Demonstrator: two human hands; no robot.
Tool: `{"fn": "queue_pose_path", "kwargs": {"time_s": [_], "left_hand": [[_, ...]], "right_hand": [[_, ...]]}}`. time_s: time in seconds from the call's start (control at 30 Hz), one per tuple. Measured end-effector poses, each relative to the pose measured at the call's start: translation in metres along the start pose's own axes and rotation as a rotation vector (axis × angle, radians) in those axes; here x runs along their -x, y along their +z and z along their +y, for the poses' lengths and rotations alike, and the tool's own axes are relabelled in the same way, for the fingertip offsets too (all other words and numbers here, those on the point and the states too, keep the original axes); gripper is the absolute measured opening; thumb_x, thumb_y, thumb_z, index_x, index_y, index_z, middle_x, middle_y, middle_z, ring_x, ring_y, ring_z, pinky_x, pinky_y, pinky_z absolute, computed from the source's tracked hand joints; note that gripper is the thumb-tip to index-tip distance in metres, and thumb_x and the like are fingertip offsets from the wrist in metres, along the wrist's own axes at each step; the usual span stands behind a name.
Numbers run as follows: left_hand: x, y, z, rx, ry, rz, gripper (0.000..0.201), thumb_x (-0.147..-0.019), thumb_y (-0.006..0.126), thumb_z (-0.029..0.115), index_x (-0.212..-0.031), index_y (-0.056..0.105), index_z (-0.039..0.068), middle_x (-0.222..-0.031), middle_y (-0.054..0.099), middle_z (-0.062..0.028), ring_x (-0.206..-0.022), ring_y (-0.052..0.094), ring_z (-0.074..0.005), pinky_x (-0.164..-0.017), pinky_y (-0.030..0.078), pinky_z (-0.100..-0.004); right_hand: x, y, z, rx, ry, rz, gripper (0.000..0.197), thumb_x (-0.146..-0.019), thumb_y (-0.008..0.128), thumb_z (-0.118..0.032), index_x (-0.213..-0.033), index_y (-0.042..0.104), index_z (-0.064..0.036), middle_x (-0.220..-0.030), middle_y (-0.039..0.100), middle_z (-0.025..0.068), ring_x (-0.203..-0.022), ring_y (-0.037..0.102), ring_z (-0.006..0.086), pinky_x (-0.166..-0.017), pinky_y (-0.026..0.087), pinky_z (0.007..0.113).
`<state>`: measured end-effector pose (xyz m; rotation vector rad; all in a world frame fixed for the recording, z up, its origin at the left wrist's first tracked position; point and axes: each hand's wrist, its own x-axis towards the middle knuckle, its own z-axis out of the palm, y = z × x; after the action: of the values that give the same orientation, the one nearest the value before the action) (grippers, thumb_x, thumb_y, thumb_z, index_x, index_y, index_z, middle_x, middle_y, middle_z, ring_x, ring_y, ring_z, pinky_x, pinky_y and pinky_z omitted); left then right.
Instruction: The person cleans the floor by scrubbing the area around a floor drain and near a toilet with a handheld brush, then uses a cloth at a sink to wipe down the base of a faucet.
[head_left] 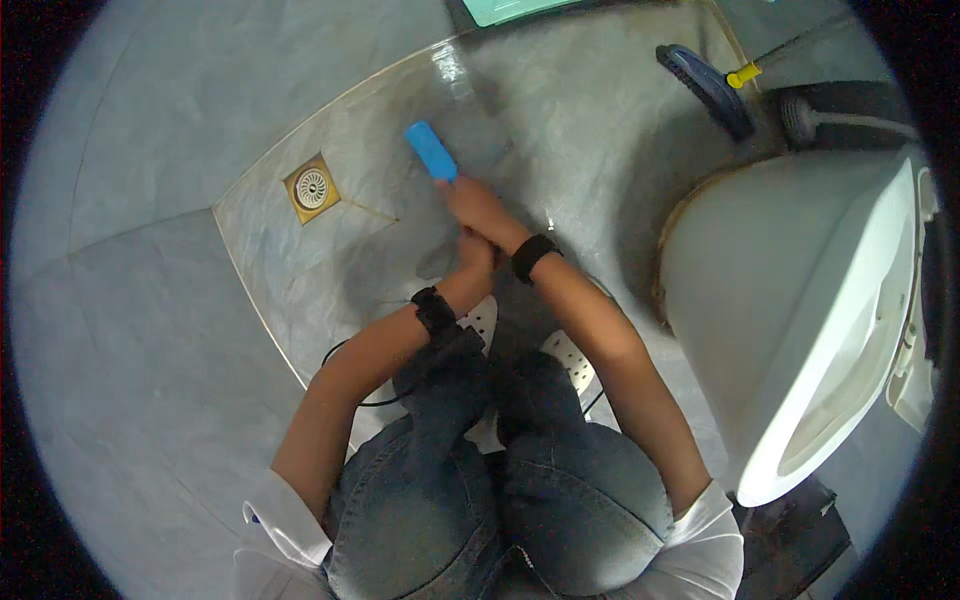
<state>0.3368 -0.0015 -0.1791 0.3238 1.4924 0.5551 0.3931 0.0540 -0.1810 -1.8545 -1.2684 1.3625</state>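
My right hand (481,208) is closed around the near end of a bright blue oblong tool that looks like a scrub brush (432,150). Its flat upper side faces me, tilted toward the far left, and its underside is hidden. Close against the right wrist is my left hand (477,252); its fingers are mostly covered and smeared, so their state does not show. Both hands are low over the wet grey tiled floor (570,150), just beyond my white perforated shoes (568,358).
To the left of the tool a square brass floor drain (312,188) is set in the tiles. A white toilet (770,270) stands close on my right. Beyond it lie a dark floor brush with a yellow collar (708,90) and a toilet brush (800,122). A turquoise item (515,8) shows at the far edge.
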Motion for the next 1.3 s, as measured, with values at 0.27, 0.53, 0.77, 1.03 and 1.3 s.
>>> {"fn": "queue_pose_path", "kwargs": {"time_s": [0.27,0.53,0.77,1.03,1.3], "left_hand": [[-0.028,0.036,-0.004,-0.519,0.029,-0.586,0.021,-0.081,0.040,0.028,-0.091,0.042,0.010,-0.057,0.047,-0.0031,-0.042,0.041,-0.0105,-0.032,0.028,-0.0252],[-0.087,0.017,-0.071,-0.176,0.394,-0.257,0.023,-0.081,0.042,0.026,-0.092,0.043,0.006,-0.067,0.050,-0.0052,-0.046,0.044,-0.0102,-0.036,0.031,-0.0246],[-0.028,0.006,-0.050,-0.070,0.113,-0.150,0.029,-0.081,0.039,0.033,-0.091,0.045,0.008,-0.063,0.047,-0.0027,-0.046,0.043,-0.0123,-0.038,0.032,-0.0258],[0.002,0.044,0.008,-0.757,0.123,-0.581,0.034,-0.078,0.041,0.036,-0.081,0.053,0.005,-0.062,0.051,-0.0059,-0.056,0.050,-0.0157,-0.049,0.037,-0.0288],[0.054,0.061,0.060,-0.810,0.349,-0.801,0.023,-0.075,0.052,0.025,-0.087,0.053,0.006,-0.067,0.050,-0.0001,-0.060,0.044,-0.0075,-0.055,0.037,-0.0214]], "right_hand": [[0.010,-0.057,0.034,0.112,0.088,0.354,0.036,-0.082,0.034,-0.030,-0.075,0.054,-0.0007,-0.075,0.054,0.0229,-0.072,0.052,0.0374,-0.061,0.040,0.045],[0.000,-0.017,0.039,0.126,-0.426,0.668,0.047,-0.082,0.034,-0.039,-0.067,0.050,0.0032,-0.055,0.052,0.0180,-0.054,0.054,0.0303,-0.049,0.041,0.038],[0.015,-0.025,0.006,0.028,0.022,0.027,0.046,-0.083,0.035,-0.038,-0.069,0.050,0.0035,-0.058,0.052,0.0174,-0.057,0.053,0.0304,-0.052,0.040,0.039],[0.025,-0.071,0.061,-0.565,0.203,0.403,0.036,-0.081,0.038,-0.041,-0.069,0.043,-0.0077,-0.048,0.041,0.0024,-0.033,0.038,0.0139,-0.035,0.032,0.027],[0.096,-0.144,-0.003,-1.443,-0.118,-0.123,0.027,-0.085,0.032,-0.035,-0.078,0.040,-0.0098,-0.046,0.030,-0.0031,-0.029,0.025,0.0051,-0.030,0.023,0.019]]}}
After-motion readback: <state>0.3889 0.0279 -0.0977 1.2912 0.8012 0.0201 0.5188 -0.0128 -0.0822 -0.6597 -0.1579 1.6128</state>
